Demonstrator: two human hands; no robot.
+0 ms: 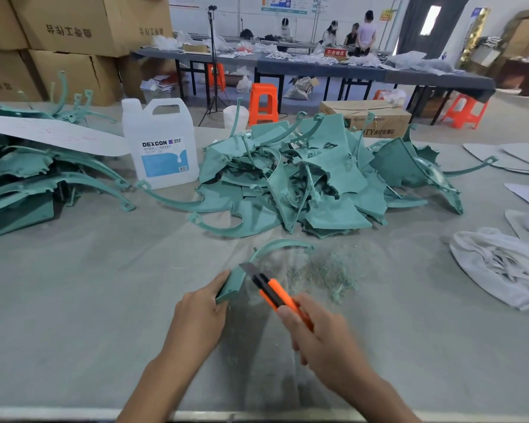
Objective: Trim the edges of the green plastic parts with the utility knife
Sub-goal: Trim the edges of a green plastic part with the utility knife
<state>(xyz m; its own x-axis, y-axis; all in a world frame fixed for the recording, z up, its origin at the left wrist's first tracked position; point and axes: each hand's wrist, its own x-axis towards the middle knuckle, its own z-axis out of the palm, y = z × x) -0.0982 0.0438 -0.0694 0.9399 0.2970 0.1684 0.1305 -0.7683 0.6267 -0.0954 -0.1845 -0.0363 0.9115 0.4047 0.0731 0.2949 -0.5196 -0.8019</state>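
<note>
Ahead, green parts pile (303, 178), jug (161, 145).

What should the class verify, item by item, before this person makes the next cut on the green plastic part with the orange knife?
1. Left hand grips the curved green plastic part: ok.
2. Right hand grips the orange utility knife: ok.
3. Steel blade extended and beside the part's edge: ok.
4. Left fingers out of the blade's path: cannot tell; they lie close.
5. Loose green shavings lie beside the part, not under it: ok.
6. Blade sharp: cannot tell.
</note>
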